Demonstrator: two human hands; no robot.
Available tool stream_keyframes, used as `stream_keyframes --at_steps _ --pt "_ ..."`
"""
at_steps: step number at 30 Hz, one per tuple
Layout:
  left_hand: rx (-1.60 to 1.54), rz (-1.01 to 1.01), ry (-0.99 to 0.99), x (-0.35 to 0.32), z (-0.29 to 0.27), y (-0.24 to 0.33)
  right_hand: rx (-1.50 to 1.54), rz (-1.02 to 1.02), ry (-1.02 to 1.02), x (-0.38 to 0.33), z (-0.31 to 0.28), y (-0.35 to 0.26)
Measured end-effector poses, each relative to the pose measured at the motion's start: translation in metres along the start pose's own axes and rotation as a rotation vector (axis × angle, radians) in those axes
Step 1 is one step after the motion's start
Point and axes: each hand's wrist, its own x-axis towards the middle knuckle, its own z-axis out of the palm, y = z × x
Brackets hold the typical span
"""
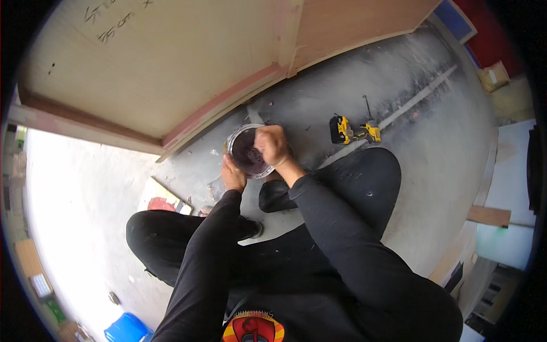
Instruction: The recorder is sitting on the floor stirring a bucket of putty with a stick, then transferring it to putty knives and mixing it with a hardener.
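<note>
Tub [245, 126] w/ dark purplish contents [249, 158], held just off my knees over the grey workshop floor [439, 148], ctr of view. My L hand [233, 174] grips its near L side, thumb up by the rim. My R hand [272, 145] is curled closed over the R part of the opening; can't tell what, if anything, is inside that fist. Black sleeves run up from the lower edge, legs folded either side. Yellow-&-blk cordless drill [354, 130] lies on the floor to the R, well apart from the tub. Lg. wood panel [171, 62] w/ pinkish edging stands beyond; board w/ red patch [164, 202] lies nr my L knee, blue item [126, 329] at btm L.
</note>
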Motion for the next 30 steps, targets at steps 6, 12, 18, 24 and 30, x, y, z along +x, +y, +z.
stream_keyframes --at_steps 6,12,18,24,30 --pt "-0.010 0.010 0.028 0.001 0.003 0.016 0.313 0.274 0.156 -0.007 0.009 -0.020" --pt "0.010 0.060 0.069 -0.009 0.007 0.018 0.361 0.254 0.188 -0.005 0.025 -0.050" --pt "-0.045 0.088 0.077 -0.004 0.004 0.021 0.247 0.227 0.059 -0.013 0.023 -0.023" --pt "-0.058 0.003 0.044 -0.005 0.004 0.030 0.294 0.306 0.127 0.010 0.010 -0.039" --pt "-0.103 0.039 0.044 -0.007 0.005 0.032 0.158 0.216 -0.063 0.010 0.013 -0.031"
